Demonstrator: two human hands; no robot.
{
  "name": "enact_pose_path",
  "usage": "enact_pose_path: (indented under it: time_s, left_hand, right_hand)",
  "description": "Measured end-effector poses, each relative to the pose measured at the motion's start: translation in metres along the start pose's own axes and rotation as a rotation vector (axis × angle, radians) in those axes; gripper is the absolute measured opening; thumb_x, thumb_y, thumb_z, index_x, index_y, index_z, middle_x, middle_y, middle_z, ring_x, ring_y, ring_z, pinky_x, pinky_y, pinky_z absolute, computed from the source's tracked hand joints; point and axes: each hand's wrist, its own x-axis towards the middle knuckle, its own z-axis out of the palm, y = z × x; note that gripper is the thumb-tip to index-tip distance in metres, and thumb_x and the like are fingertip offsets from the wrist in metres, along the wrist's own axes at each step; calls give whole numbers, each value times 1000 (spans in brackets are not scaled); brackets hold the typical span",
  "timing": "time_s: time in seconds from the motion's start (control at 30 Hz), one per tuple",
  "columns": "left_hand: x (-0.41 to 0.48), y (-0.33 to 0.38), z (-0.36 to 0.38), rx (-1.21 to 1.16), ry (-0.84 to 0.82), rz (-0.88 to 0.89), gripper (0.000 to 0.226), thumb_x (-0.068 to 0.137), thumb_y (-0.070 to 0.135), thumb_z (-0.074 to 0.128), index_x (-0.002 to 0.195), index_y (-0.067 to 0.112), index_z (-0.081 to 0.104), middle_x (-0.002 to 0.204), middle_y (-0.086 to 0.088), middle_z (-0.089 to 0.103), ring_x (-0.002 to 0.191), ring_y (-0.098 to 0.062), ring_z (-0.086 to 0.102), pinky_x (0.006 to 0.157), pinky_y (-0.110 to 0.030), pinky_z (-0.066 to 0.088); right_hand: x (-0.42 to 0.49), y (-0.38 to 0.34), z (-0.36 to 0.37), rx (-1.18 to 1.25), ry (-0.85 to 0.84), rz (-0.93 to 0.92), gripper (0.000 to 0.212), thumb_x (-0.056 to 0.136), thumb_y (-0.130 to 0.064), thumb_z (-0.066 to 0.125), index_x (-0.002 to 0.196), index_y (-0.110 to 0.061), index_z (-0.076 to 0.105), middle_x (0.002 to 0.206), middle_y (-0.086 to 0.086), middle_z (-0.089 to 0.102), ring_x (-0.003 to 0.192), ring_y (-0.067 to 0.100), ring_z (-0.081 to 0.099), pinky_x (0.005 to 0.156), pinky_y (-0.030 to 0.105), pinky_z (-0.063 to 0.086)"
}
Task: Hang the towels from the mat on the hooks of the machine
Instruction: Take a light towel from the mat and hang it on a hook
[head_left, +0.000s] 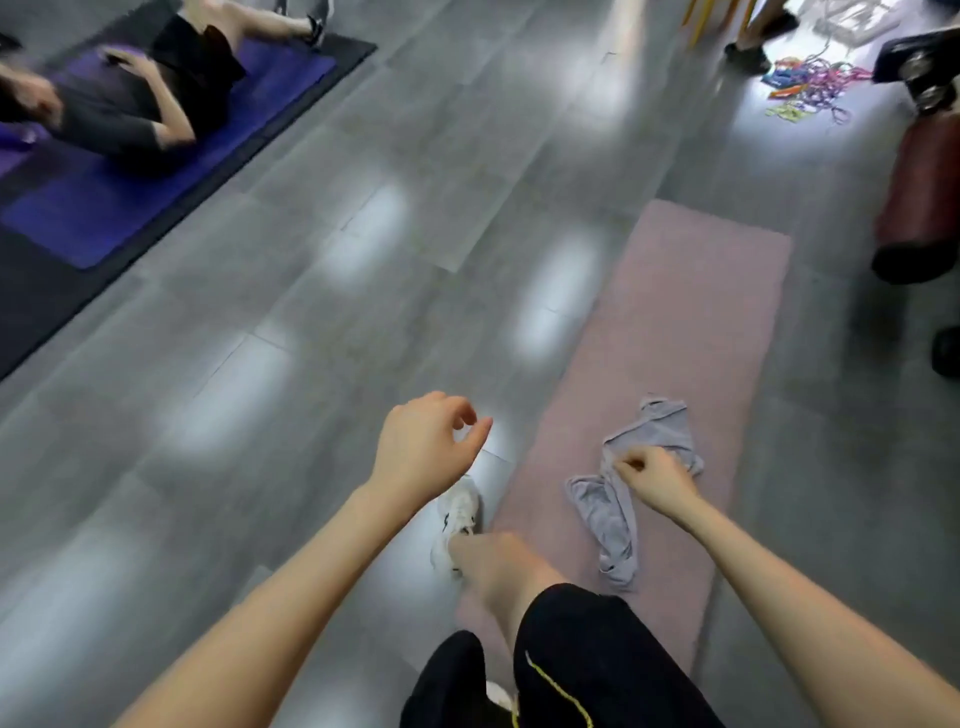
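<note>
A grey tiled floor (363, 260) is seen from above, at a downward angle. A long pink mat (691, 291) is laid on it at the right, its long axis running from the bottom centre away to the upper right. A crumpled grey towel (613, 525) is spread on the near half of the mat. It is drawn out into a loose strip that lies roughly along the mat's length, one bunched end pointing away and a narrower end pointing back toward the wearer. Whether it is a single cloth or two cannot be told.

The right hand (654, 483) is lowered onto the towel's middle, and a fold of cloth is pinched in its curled fingers. The left hand (426, 441) is held in the air over the bare floor, left of the mat, its fingers loosely curled around nothing.

A white shoe (460, 514) is planted just beside the mat's left edge, and black shorts (571, 665) are seen below. A purple mat (171, 156) with another person lying on it is seen at the far left. Tangled coloured cords (810, 83) are scattered at the far right, near blurred dark red equipment (924, 192).
</note>
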Motion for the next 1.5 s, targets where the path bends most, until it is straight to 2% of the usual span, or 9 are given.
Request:
enact_pose_path:
  time_s: [0.3,0.47,0.63,0.77,0.9,1.03,1.13,1.3,1.5]
  left_hand:
    - [254,-37,-12,-83,-153,80,27,88,43,54,106,24,61,81,9,62,78,-12,60,69,-26,43]
    - [399,-48,-6,91,-301,194,32,90,43,52,112,20,60,90,4,67,89,-20,63,73,-29,44]
    - [505,-24,46,199,-511,280,38,92,43,50,120,19,55,101,2,68,100,-21,62,78,-31,45]
    - [567,11,117,374,-688,351,39,94,42,47,124,19,51,104,3,68,104,-20,60,79,-29,43]
    - [616,57,206,465,-816,435,40,94,41,46,127,19,49,104,1,69,102,-22,61,77,-30,45]
    - [643,105,311,529,-938,529,38,93,42,45,126,21,48,103,1,68,99,-23,61,76,-29,45]
    - [650,131,390,519,-982,614,32,93,36,45,121,21,51,90,3,64,89,-22,60,70,-27,42]
    - [641,137,527,483,-1046,777,28,94,32,48,118,22,55,92,4,67,95,-21,62,70,-24,39]
    - [621,93,675,502,-1118,852,27,93,32,49,118,24,56,98,3,68,97,-21,61,72,-23,39]
  right_hand:
    - [185,-28,4,228,100,365,41,86,-9,50,51,-15,30,53,2,32,60,18,34,57,30,23]
    - [246,-58,-8,331,73,545,31,85,-6,45,55,-13,39,60,7,44,66,23,44,57,29,31]
    - [283,-63,-26,375,92,606,38,86,-10,48,52,-16,31,53,0,33,67,25,41,53,33,26]
    - [310,-29,-34,583,192,740,16,87,-12,53,78,-15,66,85,10,67,86,29,60,72,33,44]
    - [335,22,-23,695,291,893,16,87,-9,53,79,-6,66,92,18,68,86,34,61,71,34,44]
    - [363,73,12,803,335,1087,32,90,-13,50,59,-20,48,80,12,60,77,27,55,64,28,34]
    - [394,109,51,830,318,1211,18,91,-14,48,88,-13,66,98,18,66,95,35,60,73,32,41]
    - [468,172,137,710,300,1281,22,90,-18,50,106,-11,63,112,14,64,105,32,57,80,32,43]
    - [547,248,246,461,376,1250,25,78,-16,65,102,-9,65,101,14,67,98,35,57,80,39,42]
